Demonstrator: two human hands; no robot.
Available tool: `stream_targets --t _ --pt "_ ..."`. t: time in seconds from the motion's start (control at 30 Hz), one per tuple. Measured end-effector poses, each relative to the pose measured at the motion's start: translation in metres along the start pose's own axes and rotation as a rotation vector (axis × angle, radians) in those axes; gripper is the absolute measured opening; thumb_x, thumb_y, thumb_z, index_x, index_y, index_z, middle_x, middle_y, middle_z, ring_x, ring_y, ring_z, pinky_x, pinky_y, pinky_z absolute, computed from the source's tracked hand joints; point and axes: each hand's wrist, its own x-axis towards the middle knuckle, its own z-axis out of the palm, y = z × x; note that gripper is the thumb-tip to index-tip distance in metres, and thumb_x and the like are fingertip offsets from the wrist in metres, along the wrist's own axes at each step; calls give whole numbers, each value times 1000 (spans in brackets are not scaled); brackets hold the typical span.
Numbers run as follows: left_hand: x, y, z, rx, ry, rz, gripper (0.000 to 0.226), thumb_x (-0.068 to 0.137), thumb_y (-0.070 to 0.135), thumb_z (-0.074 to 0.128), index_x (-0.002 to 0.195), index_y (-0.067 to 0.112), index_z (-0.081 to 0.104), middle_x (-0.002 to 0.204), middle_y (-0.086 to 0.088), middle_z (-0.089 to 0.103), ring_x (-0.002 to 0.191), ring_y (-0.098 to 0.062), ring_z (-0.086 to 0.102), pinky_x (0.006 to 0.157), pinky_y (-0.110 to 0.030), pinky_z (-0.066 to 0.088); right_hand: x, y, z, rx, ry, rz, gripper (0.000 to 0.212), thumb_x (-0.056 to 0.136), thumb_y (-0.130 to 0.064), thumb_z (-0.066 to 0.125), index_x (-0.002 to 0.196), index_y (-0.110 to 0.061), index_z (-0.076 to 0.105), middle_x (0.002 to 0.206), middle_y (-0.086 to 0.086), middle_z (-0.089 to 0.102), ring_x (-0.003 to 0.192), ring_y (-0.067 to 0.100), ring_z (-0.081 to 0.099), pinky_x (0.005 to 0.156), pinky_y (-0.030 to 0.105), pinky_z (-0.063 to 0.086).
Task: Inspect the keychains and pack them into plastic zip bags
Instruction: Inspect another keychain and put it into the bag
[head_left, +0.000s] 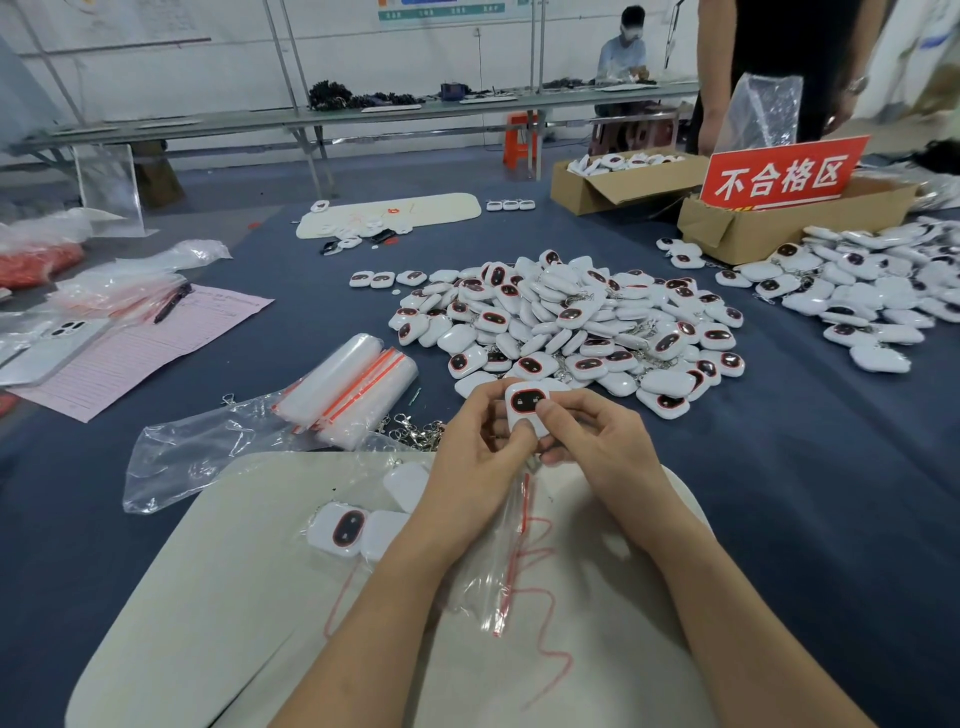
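The keychain (526, 408), white with a dark face, is in the middle of the frame, pinched between the curled fingers of the left hand (470, 457) and the right hand (597, 441), just above a clear zip bag (506, 551).

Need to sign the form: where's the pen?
Head view, left: the pen lies on the pink form, at its top edge, beside loose zip bags.

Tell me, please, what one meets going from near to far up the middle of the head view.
Near mat → zip bag → keychain held by left hand and right hand → big pile of keychains → far mat → long workbench.
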Motion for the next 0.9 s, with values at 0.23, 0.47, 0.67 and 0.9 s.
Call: stream_targets --t 0.23,0.47,0.67,0.9 --pt "2 -1 1 2 59 -19 19 102 16 56 119 21 64 87 1 69 81 -18 65 79 -25 55 0 2 0 9 7 8 5 94 -15 69 97 -19 71 75 -6 73 64 9 68 61 21 57" --pt "8 -4 -3 -165 80 -125 30 105 10 47 127 19 65 112 0 74 103 -12 69 91 -27 55 -5 0 2 -90 -67 -205 34 93 -2 68 104 -34 73 104 -6 75 93 5 71 83 15 52" --pt "9 -2 -2 -524 43 -271 27 102 6 50 122 11 68 119 -12 73 116 -22 67 97 -27 55 -6 7 3 -178 -40 -318 41 87 13 67 104 -24 75 118 3 64 114 12 65 90 30 57" --pt "9 1 -3 -551 24 -273 31 100 0 48 124 7 65 117 -11 74 115 -20 68 94 -23 55 -2 11 4 -116 0 -229 46 87 -1 73 109 -41 68 120 1 68 110 19 68 93 49 56"
